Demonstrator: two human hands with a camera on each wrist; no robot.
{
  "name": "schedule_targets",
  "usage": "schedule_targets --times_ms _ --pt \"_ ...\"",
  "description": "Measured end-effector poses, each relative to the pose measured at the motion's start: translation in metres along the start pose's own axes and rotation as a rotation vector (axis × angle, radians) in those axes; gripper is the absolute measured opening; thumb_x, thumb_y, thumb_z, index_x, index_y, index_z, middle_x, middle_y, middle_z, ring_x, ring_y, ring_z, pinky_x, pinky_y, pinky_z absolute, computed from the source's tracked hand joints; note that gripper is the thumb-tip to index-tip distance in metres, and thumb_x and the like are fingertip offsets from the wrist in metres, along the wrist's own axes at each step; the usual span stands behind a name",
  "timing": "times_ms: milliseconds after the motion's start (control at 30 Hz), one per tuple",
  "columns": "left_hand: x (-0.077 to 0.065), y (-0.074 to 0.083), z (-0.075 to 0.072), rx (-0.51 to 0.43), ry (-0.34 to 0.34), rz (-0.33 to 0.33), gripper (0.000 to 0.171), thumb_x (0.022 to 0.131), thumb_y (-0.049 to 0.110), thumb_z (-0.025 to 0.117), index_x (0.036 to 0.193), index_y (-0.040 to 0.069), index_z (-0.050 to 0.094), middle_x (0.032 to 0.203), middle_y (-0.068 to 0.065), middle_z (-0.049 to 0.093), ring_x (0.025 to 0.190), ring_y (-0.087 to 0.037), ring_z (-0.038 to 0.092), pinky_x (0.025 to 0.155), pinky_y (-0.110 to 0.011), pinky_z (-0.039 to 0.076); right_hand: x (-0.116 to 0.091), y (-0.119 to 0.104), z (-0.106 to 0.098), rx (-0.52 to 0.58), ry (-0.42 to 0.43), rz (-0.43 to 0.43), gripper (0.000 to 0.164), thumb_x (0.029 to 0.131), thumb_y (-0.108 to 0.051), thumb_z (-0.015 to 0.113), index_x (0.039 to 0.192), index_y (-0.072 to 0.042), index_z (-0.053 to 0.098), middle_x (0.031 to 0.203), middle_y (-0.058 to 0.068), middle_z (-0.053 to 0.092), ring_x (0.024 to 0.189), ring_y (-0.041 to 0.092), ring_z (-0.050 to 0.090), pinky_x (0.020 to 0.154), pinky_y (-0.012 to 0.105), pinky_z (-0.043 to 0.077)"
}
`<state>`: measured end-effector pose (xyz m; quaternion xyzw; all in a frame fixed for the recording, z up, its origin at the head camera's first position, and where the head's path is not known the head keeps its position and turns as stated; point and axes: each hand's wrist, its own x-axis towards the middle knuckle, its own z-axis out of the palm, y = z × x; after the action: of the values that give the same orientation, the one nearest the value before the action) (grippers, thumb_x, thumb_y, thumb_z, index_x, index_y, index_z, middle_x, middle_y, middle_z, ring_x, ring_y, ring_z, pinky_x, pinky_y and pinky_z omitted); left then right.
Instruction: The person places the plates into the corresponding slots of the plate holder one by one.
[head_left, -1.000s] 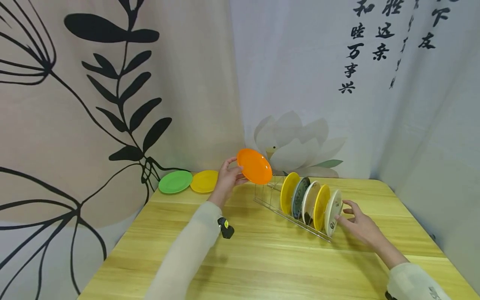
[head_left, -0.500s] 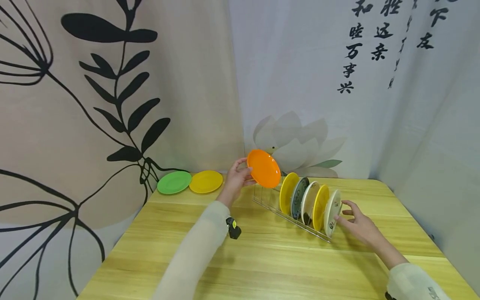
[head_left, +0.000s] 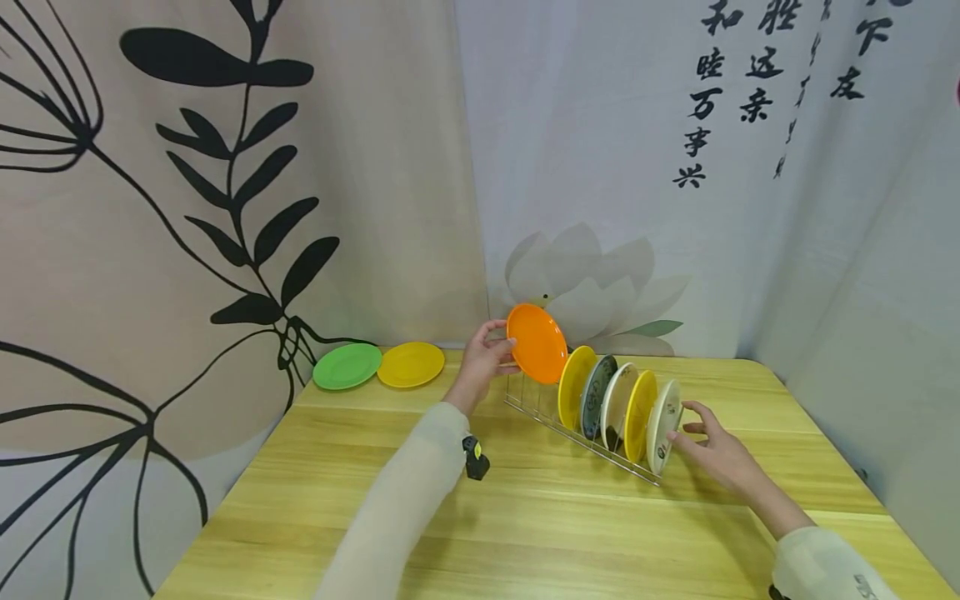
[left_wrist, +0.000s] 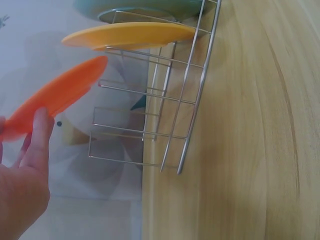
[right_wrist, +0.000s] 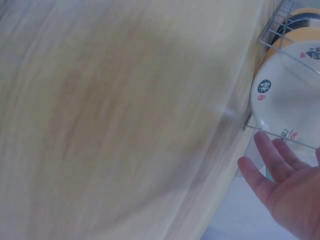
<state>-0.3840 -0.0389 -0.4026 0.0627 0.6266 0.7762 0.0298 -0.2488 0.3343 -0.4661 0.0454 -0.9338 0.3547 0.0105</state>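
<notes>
My left hand (head_left: 483, 364) pinches an orange plate (head_left: 537, 343) by its edge, thumb on one face. The plate is tilted above the left end of a wire dish rack (head_left: 551, 421). In the left wrist view, the orange plate (left_wrist: 57, 97) is apart from the rack's wires (left_wrist: 145, 92). Upright in the rack stand a yellow plate (head_left: 576, 387), a grey-blue plate, a white-rimmed plate, another yellow plate (head_left: 640, 417) and a white patterned plate (head_left: 664, 427). My right hand (head_left: 716, 454) is at the rack's right end, fingers loosely extended beside the white plate (right_wrist: 290, 95); contact is unclear.
A green plate (head_left: 347, 367) and a yellow plate (head_left: 411, 364) lie flat at the back left of the wooden table (head_left: 540, 533). Behind the table hangs a printed curtain (head_left: 390, 167). The rack's left slots hold no plates.
My left hand has carried the orange plate rightward and slightly down, over the rack's left end. The right hand and the racked plates stay in place.
</notes>
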Motion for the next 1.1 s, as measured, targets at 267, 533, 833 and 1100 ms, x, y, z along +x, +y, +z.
schedule_targets --times_ms 267,533,833,1100 --pt "0.004 -0.006 0.005 0.037 -0.011 -0.005 0.037 0.096 0.008 0.066 0.131 0.016 0.056 0.112 -0.016 0.066 0.080 -0.024 0.070 0.082 -0.052 0.057 0.000 0.002 0.001 0.009 -0.007 0.007 0.077 0.100 -0.050 0.052 0.154 -0.008 0.018 0.137 0.037 0.047 0.113 0.050 0.057 0.082 0.058 0.053" --pt "0.003 -0.009 0.012 0.071 -0.050 0.004 0.036 0.096 0.007 0.064 0.131 0.014 0.058 0.111 -0.015 0.065 0.082 -0.023 0.069 0.082 -0.054 0.057 0.000 0.002 0.001 0.011 -0.011 0.011 0.077 0.100 -0.050 0.052 0.155 -0.008 0.017 0.138 0.036 0.046 0.115 0.050 0.056 0.082 0.057 0.054" --pt "0.002 -0.019 0.018 0.071 -0.065 0.018 0.036 0.096 0.008 0.065 0.131 0.014 0.060 0.112 -0.013 0.065 0.085 -0.023 0.068 0.073 -0.044 0.061 0.000 0.000 0.002 0.018 -0.012 0.012 0.076 0.100 -0.048 0.052 0.155 -0.008 0.017 0.138 0.037 0.046 0.116 0.052 0.055 0.083 0.057 0.053" --pt "-0.001 -0.026 0.024 0.087 -0.095 0.017 0.039 0.095 0.009 0.067 0.133 0.011 0.059 0.117 -0.012 0.064 0.093 -0.024 0.067 0.082 -0.049 0.058 0.000 0.001 0.001 0.021 -0.014 0.014 0.076 0.100 -0.049 0.052 0.155 -0.009 0.017 0.138 0.036 0.046 0.116 0.051 0.055 0.081 0.055 0.054"
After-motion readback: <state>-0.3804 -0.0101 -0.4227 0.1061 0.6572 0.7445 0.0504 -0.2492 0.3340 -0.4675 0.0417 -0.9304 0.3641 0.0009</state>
